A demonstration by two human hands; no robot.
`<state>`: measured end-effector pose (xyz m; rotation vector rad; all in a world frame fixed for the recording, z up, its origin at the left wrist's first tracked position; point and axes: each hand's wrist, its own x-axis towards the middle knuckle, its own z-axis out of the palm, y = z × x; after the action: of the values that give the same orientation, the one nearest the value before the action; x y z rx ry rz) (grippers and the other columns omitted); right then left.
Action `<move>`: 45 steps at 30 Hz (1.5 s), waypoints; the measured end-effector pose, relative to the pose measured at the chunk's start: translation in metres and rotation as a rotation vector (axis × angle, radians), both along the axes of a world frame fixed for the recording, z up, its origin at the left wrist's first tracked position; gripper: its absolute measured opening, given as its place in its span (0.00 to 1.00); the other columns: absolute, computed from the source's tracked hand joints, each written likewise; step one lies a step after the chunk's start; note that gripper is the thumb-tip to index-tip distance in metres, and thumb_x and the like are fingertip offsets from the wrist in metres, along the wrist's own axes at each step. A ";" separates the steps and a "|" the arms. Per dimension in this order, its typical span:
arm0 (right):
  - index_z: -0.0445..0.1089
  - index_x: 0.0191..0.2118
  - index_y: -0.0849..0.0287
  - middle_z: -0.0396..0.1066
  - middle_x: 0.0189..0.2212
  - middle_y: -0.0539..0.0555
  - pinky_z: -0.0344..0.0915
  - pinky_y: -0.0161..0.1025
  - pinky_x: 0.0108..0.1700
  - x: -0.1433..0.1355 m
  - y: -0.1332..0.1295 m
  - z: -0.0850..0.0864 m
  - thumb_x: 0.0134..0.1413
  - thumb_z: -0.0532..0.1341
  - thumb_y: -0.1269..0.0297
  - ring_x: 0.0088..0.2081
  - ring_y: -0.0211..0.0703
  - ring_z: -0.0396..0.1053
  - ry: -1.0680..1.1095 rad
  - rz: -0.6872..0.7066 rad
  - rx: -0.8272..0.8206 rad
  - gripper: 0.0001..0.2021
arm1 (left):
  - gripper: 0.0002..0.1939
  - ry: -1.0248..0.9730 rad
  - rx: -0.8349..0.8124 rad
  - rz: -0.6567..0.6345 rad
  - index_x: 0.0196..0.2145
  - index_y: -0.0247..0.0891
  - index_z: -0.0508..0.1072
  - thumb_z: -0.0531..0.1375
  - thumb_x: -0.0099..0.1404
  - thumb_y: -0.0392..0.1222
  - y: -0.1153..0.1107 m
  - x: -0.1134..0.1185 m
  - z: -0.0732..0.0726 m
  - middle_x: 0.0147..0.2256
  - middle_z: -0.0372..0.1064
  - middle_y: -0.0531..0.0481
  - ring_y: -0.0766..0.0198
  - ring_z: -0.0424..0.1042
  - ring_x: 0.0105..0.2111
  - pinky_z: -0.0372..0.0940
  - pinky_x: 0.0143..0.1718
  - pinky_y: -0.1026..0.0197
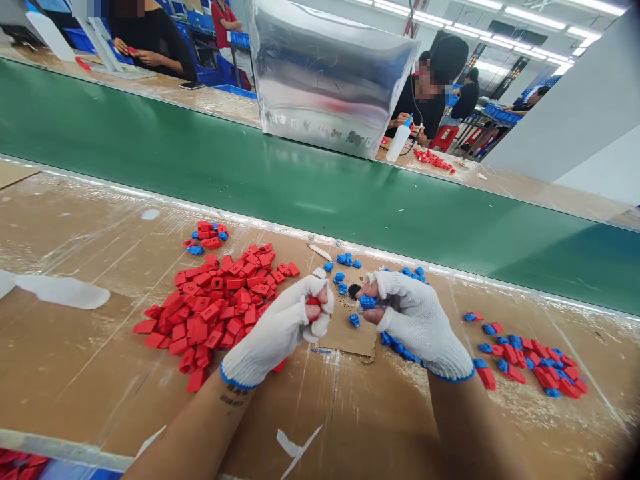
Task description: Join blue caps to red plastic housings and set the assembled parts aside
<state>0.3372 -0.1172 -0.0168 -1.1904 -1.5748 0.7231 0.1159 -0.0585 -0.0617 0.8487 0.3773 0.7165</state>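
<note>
My left hand (295, 313), in a white glove with bare fingertips, is closed on a red plastic piece (313, 308), mostly hidden by the fingers. To its left lies a big heap of red hollow block-like pieces (225, 300). My right hand (410, 310), gloved the same way, pinches a small blue plastic piece (368, 302) with a bumpy surface. Both hands hover near a cardboard sheet (350, 343), on which a round black object (355, 291) and a few loose blue pieces (355, 320) lie. More blue pieces (400, 348) lie under and beside my right hand.
Joined red-and-blue pieces (545, 367) lie at right; a smaller mixed pile (207, 235) is at back left. Beyond runs a green conveyor belt (200, 167) with a shiny metal panel (330, 80) over it. Co-workers sit across, near a white bottle (399, 141).
</note>
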 end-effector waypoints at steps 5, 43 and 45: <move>0.71 0.36 0.52 0.77 0.35 0.48 0.75 0.41 0.42 -0.019 0.008 -0.019 0.53 0.74 0.71 0.37 0.42 0.75 -0.001 0.027 0.066 0.11 | 0.26 0.165 0.064 -0.042 0.36 0.39 0.67 0.71 0.65 0.62 -0.008 0.008 -0.004 0.23 0.57 0.60 0.73 0.51 0.20 0.48 0.21 0.68; 0.71 0.41 0.53 0.78 0.36 0.51 0.70 0.42 0.40 0.035 0.028 -0.039 0.55 0.60 0.75 0.35 0.44 0.74 -0.575 -0.018 -0.186 0.10 | 0.19 0.078 -0.151 0.393 0.38 0.40 0.67 0.67 0.74 0.56 0.018 0.003 0.003 0.23 0.62 0.59 0.75 0.54 0.17 0.49 0.18 0.72; 0.72 0.42 0.53 0.79 0.37 0.51 0.72 0.43 0.40 0.035 0.028 -0.042 0.54 0.60 0.76 0.36 0.45 0.75 -0.552 -0.010 -0.194 0.12 | 0.17 0.050 -0.156 0.393 0.39 0.40 0.68 0.65 0.76 0.55 0.018 0.004 0.002 0.23 0.59 0.60 0.75 0.52 0.18 0.50 0.18 0.71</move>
<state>0.3723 -0.0895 -0.0586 -1.6379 -1.9758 0.5754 0.1196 -0.0407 -0.0593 0.6507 0.6479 1.0158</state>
